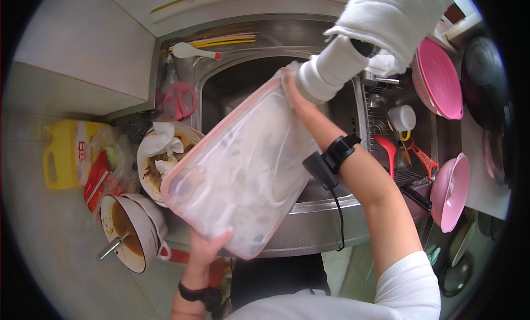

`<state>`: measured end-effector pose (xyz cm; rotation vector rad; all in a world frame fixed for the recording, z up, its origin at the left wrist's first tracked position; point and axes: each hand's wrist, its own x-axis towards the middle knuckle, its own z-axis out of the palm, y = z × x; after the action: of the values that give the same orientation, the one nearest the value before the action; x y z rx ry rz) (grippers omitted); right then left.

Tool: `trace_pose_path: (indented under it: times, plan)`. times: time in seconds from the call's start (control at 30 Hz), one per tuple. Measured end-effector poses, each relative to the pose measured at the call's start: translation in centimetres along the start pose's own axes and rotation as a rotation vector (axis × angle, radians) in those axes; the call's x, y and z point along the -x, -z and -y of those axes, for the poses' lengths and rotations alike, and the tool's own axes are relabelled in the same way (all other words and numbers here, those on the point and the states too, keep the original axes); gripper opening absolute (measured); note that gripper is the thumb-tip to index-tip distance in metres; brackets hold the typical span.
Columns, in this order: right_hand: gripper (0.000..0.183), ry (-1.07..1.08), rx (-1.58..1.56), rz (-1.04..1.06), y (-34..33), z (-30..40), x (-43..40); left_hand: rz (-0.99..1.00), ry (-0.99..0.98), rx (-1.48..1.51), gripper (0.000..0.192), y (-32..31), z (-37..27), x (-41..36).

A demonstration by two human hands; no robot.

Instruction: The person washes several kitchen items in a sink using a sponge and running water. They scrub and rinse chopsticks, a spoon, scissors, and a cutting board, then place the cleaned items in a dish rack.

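Note:
A rectangular tray or shallow container with a pink rim (244, 166) is tilted over the near edge of the metal sink (236, 80); its whitish surface looks wet or filmed. At its lower left corner my left hand (209, 245) grips the rim, thumb on the upper face. My right hand (291, 82) holds the far upper corner, its fingers partly hidden behind a white faucet (331, 69) wrapped in white cloth (393, 17). Both wrists wear black straps, and a cable hangs from the right one.
Left stand a bowl with crumpled tissues (145, 171), a pot of brown liquid (128, 233), and a yellow jug (62, 154). Pink scissors (180, 100) and a white spoon (190, 51) lie by the sink. Right are a wire rack (372, 125), utensils, and pink basins (441, 80).

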<state>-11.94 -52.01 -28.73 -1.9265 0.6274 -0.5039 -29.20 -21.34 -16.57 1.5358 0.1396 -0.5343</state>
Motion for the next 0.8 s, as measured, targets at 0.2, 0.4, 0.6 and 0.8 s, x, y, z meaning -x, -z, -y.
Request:
trace_pose_path:
  times: [0.2, 0.4, 0.6, 0.8]
  plan:
    - [0.021, 0.552, 0.109, 0.153, 0.8, 6.8, 1.4, 0.066, 0.007, -0.070, 0.058, -0.1, -1.3, -0.4]
    - [0.025, 0.573, -0.085, 0.462, 0.2, 10.1, 7.8, 0.034, -0.022, -0.036, 0.050, -0.6, -1.6, -0.5]
    - [0.028, 0.847, -0.338, 0.599, -0.6, 14.8, 14.3, 0.059, 0.044, -0.032, 0.043, -0.2, -1.1, -0.4]
    - [0.033, 1.090, -0.460, 0.719, -0.2, 15.7, 14.4, 0.064, -0.077, -0.146, 0.039, -0.2, -0.9, -0.1]
